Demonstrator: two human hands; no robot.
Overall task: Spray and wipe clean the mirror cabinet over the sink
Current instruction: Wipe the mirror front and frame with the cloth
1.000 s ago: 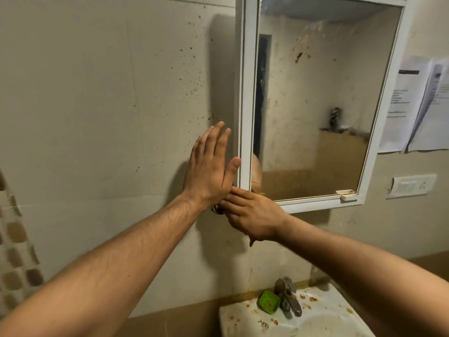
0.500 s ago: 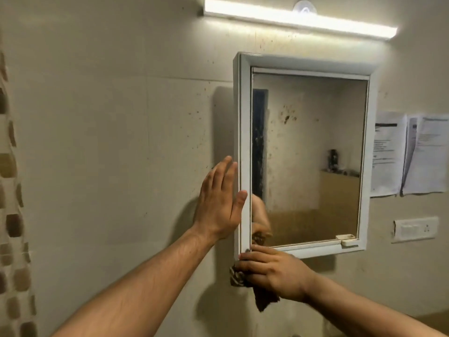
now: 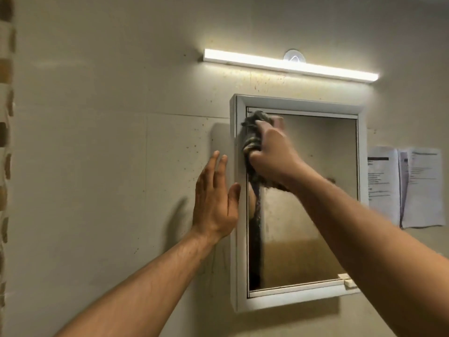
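A person's right hand [image 3: 272, 156], its grip closed around a dark cloth [image 3: 252, 140], presses it to the upper-left corner of the wall-mounted mirror cabinet [image 3: 240, 263], while the left hand [image 3: 216, 205], fingers straight and holding nothing, lies against the cabinet's left edge.

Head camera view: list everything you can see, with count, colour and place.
mirror cabinet: one, white frame, on the wall, middle right
latch: one, white, mirror door's lower right corner
light bar: one, white, lit, above the cabinet
round fitting: one, clear or whitish, just above the light bar
paper sheets: at least two, white, on the wall right of the cabinet
mosaic tiles: one strip, brown and cream, far left edge
wall: one, beige with dark specks
cloth: one, dark, against the mirror's upper left corner
left hand: one, open and flat, beside the cabinet's left edge
right hand: one, gripping the cloth
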